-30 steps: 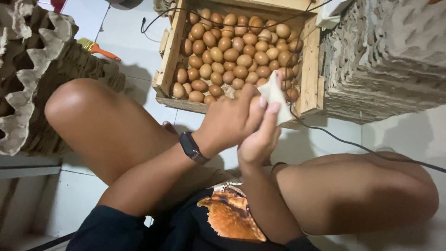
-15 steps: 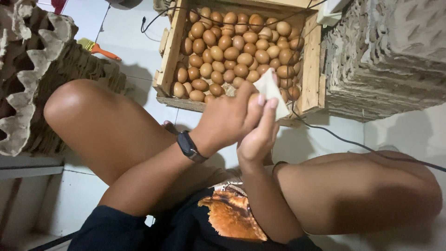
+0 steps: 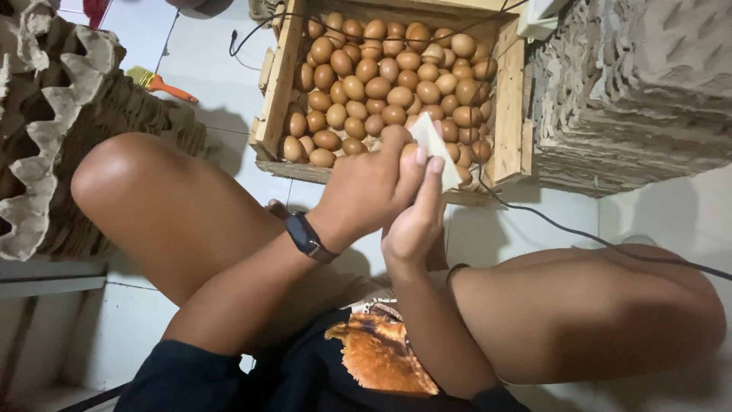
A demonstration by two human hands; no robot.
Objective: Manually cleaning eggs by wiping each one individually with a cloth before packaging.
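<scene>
Left hand: the left hand (image 3: 370, 191), a dark wristband (image 3: 309, 236) on its wrist, is curled around a brown egg (image 3: 409, 149); only a sliver of shell shows between the fingers, just in front of the crate's near edge.
Right hand: the right hand (image 3: 415, 221) comes up from below, its fingers pinching a pale folded cloth or paper (image 3: 436, 146) against the egg.
Egg's place: held in the air between both hands, above the tiled floor (image 3: 206, 69) and close to the crate's near rail, not resting on anything.
Crate: a wooden crate (image 3: 509, 107) is filled with brown eggs (image 3: 381, 84) lying loose and touching each other, piled more than one deep.
Surroundings: stacks of grey pulp egg trays (image 3: 46, 145) stand at the left and more trays (image 3: 633, 91) at the right; an orange-handled brush (image 3: 164, 84) lies on the floor; a black cable (image 3: 595, 240) runs past the right knee.
Risk, grip: the shell looks thin and the left fingers are tight; squeezing harder while rubbing could crack it.
Risk, drop: if the wipe slips, the egg could fall onto the floor or onto the piled eggs and break them.
Risk, cable: a shifting leg might snag the cable.
</scene>
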